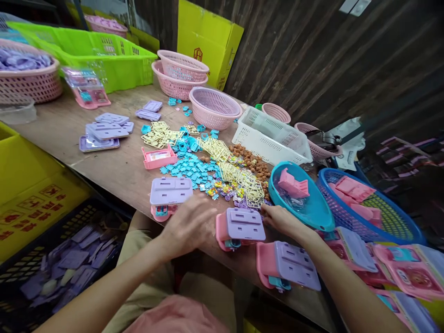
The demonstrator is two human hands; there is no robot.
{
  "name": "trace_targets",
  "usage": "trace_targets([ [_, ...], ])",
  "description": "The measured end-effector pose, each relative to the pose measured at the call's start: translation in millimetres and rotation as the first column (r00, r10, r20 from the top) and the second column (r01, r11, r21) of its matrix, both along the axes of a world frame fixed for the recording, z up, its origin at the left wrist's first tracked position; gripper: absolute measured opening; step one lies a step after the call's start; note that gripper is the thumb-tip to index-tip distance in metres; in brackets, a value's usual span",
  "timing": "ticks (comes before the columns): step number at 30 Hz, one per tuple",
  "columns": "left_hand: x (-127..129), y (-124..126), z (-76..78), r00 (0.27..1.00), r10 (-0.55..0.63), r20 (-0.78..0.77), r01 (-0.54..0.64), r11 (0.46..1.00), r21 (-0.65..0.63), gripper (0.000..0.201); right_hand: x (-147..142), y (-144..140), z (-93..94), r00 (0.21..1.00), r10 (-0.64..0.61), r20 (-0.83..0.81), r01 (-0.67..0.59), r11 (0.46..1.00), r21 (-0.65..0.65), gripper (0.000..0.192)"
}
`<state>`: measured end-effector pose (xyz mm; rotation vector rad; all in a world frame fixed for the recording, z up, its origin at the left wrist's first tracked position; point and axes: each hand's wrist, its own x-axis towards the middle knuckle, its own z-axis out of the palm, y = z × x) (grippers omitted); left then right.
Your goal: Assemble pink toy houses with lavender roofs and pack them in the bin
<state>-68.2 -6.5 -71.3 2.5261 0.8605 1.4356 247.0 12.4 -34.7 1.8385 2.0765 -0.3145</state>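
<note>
My left hand [189, 224] hovers flat over the table's front edge, fingers spread, between two toy cases with purple lids. One case [169, 194] lies to its upper left, the other case [240, 226] to its right, pink underneath. My right hand [282, 219] rests palm down just right of that middle case, fingertips near a heap of small purple and coloured beads [229, 190]. A third pink and purple case [289, 263] lies below my right wrist. Neither hand holds anything.
Blue tiles [187, 169], yellow lattice pieces [239, 175] and brown bits [251, 162] cover the table's middle. A teal bowl [312, 210], blue basket [398, 222], white crate [274, 136], pink baskets [215, 106] and green crate [86, 51] ring the work area. Purple lids [104, 132] are stacked left.
</note>
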Motion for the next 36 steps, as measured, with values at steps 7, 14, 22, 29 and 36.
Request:
trace_targets([
  [7,-85.5,28.4,-0.6,0.903,0.430,-0.027,-0.430,0.898,-0.087,0.052,3.4,1.0,5.1,0.998,0.023,0.060,-0.019,0.998,-0.063,0.020],
  [14,-97.8,35.3,-26.8,0.976,0.218,-0.011,-0.210,0.922,-0.325,0.061,10.9,-1.9,1.0,0.971,-0.088,0.220,0.101,0.994,-0.047,0.018],
  [22,-76.6,44.9,-25.9,0.966,0.216,0.140,-0.119,0.858,-0.500,0.046,10.0,3.9,6.0,0.985,-0.076,0.156,0.079,0.997,-0.012,0.011],
  [29,-35.6,29.4,-0.7,0.884,0.428,0.187,-0.219,0.734,-0.643,0.040,-86.9,-36.6,49.1,0.944,0.062,-0.323,0.070,0.921,0.382,0.022],
  [36,-9.3,16.4,15.2,0.905,0.414,0.096,-0.250,0.700,-0.669,0.039,-190.2,-56.0,7.8,0.772,0.314,-0.553,0.077,0.817,0.572,0.022],
])
